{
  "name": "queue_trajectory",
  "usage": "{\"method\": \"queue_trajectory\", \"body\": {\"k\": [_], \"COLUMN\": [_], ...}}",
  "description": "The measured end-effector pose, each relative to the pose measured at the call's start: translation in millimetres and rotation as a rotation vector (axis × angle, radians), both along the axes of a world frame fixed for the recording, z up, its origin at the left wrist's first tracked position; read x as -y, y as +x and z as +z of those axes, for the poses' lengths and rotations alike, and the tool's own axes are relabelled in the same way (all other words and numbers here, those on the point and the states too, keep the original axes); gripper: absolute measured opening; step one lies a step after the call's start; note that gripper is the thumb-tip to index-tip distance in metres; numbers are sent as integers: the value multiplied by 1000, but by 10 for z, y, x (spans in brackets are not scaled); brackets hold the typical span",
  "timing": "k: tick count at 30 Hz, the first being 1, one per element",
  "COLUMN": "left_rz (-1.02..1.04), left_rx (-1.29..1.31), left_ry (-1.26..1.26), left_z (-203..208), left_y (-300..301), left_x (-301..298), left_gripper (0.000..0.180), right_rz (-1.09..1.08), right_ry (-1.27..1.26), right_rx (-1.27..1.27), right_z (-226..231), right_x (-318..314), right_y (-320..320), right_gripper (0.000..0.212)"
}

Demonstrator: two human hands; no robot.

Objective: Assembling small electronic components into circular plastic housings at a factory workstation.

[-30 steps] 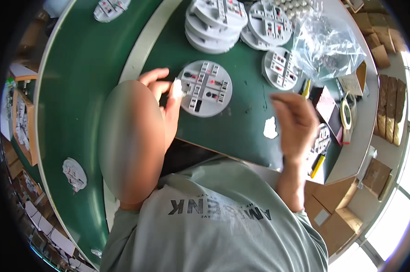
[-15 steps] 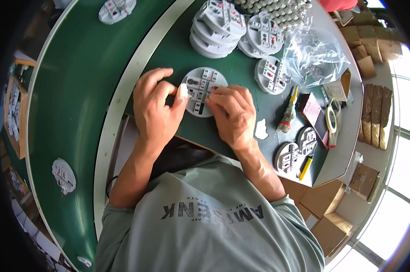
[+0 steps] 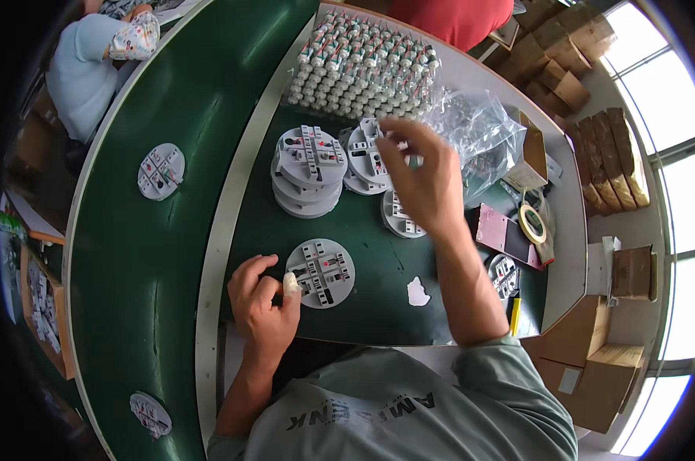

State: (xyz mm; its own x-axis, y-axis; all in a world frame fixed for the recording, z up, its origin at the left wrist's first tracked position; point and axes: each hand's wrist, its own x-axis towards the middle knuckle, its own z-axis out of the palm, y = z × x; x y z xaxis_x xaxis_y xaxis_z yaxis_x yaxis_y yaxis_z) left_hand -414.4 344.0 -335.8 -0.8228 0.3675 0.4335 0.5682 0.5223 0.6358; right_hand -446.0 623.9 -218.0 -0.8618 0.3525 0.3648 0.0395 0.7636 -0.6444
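Note:
My left hand (image 3: 264, 306) rests at the near-left edge of a round grey disc (image 3: 334, 286) fitted with small white and black blocks. Its fingers are loosely bent and apart, and a white wrap (image 3: 291, 283) covers one fingertip, which touches the disc's rim. My right hand (image 3: 428, 177) is raised over the far discs, fingers curved and blurred at the tips. Whether anything is in it cannot be made out. Under and beside it are a pair of stacked discs (image 3: 360, 165) and a partly covered single disc (image 3: 396, 215). A taller disc stack (image 3: 311, 173) stands to its left.
Rows of small round wired parts (image 3: 363, 69) fill the far end. A clear plastic bag (image 3: 482, 131), tape roll (image 3: 532, 223), pink-and-black box (image 3: 501, 234) and yellow-handled tool (image 3: 515, 313) lie right. Left, a green belt (image 3: 125, 307) carries discs. Two other people sit beyond.
My right hand has left the disc in front of me and moved away, over the far discs. My left hand stays by that disc. The view has shifted, showing more of the far side.

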Motion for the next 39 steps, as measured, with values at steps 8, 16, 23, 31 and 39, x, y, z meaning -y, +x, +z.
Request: {"method": "queue_trajectory", "body": {"k": [8, 16, 23, 31, 39], "left_rz": [-159, -275, -264, -272, -264], "left_rx": [103, 115, 114, 122, 121], "left_ry": [48, -181, -195, -200, -119], "left_z": [270, 259, 165, 195, 135], "left_y": [-48, -166, -160, -147, -171], "left_x": [-82, -125, -144, -183, -241], "left_gripper": [66, 104, 107, 108, 107], "right_rz": [-96, -22, 75, -37, 463], "right_ry": [328, 122, -183, -90, 10], "right_rx": [3, -219, 88, 260, 204], "right_z": [-102, -60, -372, -760, -428], "right_x": [-946, -986, 140, 279, 535], "right_y": [-1451, -1220, 550, 1045, 860], "right_gripper": [57, 53, 43, 40, 37]}}
